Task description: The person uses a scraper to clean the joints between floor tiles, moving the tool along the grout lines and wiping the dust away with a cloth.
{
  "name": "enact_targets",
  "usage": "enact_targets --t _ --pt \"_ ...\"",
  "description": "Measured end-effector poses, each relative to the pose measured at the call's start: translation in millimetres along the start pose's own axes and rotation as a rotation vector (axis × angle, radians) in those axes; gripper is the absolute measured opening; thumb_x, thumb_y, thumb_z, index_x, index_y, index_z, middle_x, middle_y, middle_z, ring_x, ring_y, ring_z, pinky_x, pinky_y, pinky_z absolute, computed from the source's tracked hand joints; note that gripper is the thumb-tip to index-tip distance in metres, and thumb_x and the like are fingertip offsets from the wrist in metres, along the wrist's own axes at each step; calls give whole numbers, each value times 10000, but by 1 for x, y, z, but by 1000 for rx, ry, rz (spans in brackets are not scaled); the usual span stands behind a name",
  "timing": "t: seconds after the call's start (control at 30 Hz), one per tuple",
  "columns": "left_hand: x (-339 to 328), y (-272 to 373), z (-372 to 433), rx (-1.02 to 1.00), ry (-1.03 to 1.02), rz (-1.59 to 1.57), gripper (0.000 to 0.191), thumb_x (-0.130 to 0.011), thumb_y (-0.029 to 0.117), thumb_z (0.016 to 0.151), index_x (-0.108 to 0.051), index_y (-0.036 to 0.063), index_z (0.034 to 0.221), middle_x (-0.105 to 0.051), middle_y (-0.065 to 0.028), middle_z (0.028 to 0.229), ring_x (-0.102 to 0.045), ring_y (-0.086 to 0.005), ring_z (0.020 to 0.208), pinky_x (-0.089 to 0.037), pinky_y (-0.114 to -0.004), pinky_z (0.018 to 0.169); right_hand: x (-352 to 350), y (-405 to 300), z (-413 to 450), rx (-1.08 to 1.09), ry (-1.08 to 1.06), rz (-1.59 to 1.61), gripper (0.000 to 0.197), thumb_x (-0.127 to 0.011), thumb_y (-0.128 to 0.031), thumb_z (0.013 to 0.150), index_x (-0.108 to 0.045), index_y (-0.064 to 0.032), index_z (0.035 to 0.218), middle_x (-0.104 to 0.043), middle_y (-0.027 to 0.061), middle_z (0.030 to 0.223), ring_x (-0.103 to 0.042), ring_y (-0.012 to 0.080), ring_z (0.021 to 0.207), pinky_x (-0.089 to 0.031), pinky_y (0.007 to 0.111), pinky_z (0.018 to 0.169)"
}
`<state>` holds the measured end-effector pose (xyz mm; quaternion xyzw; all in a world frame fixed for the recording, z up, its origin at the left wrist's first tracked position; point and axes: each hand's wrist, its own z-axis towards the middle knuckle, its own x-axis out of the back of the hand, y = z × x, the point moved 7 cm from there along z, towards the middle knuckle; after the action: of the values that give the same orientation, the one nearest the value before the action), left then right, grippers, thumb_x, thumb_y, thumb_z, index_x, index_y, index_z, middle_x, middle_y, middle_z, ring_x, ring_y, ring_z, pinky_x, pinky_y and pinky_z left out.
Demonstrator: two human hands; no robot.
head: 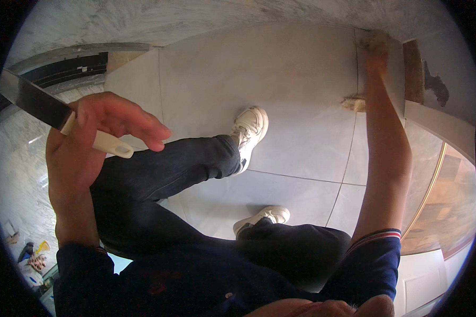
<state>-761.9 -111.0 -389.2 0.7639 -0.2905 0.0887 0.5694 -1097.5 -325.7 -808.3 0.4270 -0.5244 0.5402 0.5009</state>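
My left hand (99, 123), at the left, holds a putty knife (49, 107) with a broad dark metal blade and a cream handle that has a hole at its end. The handle lies between thumb and palm, and the other fingers are partly extended. My right hand (376, 53) reaches out to the upper right, low by the foot of the wall, and is blurred. Whether it grips the brownish, blurred thing at its fingers cannot be told. A tan, fuzzy-looking object (354, 104) lies on the floor tiles beside my right forearm.
Large grey tiles (293, 146) cover the floor under my white shoes. A mottled grey wall (222, 20) runs along the top. A dark recess (71, 69) is at upper left, a brown patch (413, 73) at the right wall, and a white panel (420, 279) at lower right.
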Motion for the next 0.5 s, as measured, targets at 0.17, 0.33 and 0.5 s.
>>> enact_targets --t 0.17,0.33,0.5 --pt "18 -17 -10 152 152 81 555 -218 428 965 -554 4 842 -622 -191 735 -638 -262 653 -516 -398 651 14 -120 -69 246 -320 123 485 -546 -191 805 -443 -136 1276 -446 135 1306 -450 299 1171 -383 374 976" --pt "19 -8 -12 42 65 19 564 -214 453 959 -552 11 866 -620 -188 730 -637 -257 648 -513 -396 651 7 -137 -124 533 -312 175 432 -507 -92 804 -510 -163 1230 -410 59 1366 -408 254 1231 -370 364 997" --pt "20 -10 -21 61 98 7 539 -255 453 955 -554 6 931 -621 -174 702 -633 -240 609 -514 -377 604 19 9 -50 143 40 42 437 -563 -115 762 -522 -190 1191 -497 79 1234 -477 271 1128 -443 374 918"
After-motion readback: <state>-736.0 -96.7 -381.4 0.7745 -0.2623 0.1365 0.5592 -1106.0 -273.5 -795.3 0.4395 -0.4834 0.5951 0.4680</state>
